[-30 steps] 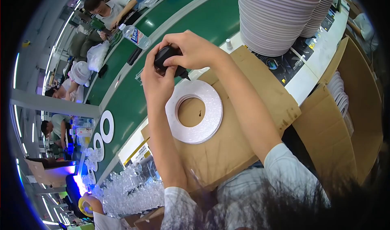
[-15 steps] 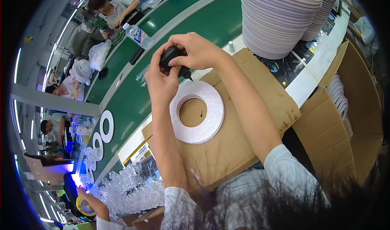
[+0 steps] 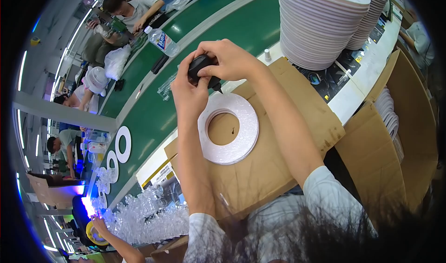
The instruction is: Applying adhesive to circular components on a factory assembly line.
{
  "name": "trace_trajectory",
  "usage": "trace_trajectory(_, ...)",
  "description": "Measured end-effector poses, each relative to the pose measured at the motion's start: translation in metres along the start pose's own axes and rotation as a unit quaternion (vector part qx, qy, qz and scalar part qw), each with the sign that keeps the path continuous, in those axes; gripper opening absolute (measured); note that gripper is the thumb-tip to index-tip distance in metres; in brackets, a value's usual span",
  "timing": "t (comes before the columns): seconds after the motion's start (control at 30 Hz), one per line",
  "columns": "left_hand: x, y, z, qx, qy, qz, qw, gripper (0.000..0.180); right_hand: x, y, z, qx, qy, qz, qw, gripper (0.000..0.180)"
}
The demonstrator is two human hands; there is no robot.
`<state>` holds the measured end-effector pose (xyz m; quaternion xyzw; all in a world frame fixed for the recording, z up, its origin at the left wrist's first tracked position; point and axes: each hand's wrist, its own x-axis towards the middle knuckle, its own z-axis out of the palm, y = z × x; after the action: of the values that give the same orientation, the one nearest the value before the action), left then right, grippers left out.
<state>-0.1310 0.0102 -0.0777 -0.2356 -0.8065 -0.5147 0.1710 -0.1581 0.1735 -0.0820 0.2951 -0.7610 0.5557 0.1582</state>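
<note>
Cardboard (image 3: 265, 172) bears stacked white rings (image 3: 248, 129) near the left grip (image 3: 192, 90) and right grip (image 3: 231, 62), together pinching a black bottle (image 3: 199, 66), tip downward.

Looks steeply down from the head, as the left half of a side-by-side fisheye pair. Nearest the lens, dark hair (image 3: 320, 230) along the lower edge. Close below, near mid-picture: black squeeze bottle (image 3: 199, 64), white rings (image 3: 246, 140) and cardboard surface (image 3: 267, 177). Reaches out to the green conveyor belt (image 3: 153, 123) ahead, the open cardboard carton (image 3: 371, 156) at right and distant ceiling lights (image 3: 22, 71) at far left, bending straight edges toward a round black rim.
</note>
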Motion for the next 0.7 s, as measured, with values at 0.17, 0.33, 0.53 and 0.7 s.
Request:
trace_trajectory(0.17,0.000,0.011,-0.001,0.029,-0.017,-0.004,0.999,0.051,-0.002,-0.010,-0.007,0.016,-0.013,0.012,1.000,0.034)
trace_trajectory(0.33,-0.002,0.018,0.002,-0.040,-0.040,-0.005,0.998,0.048,-0.005,-0.026,-0.023,-0.017,-0.031,0.009,0.999,0.034)
trace_trajectory(0.53,-0.008,0.027,0.009,-0.033,-0.025,-0.015,0.999,0.046,-0.008,-0.027,-0.031,0.012,-0.067,0.033,0.997,0.035)
trace_trajectory(0.7,-0.009,0.028,0.016,-0.033,-0.053,-0.037,0.997,0.049,-0.012,-0.019,-0.037,0.032,-0.075,0.040,0.996,0.035)
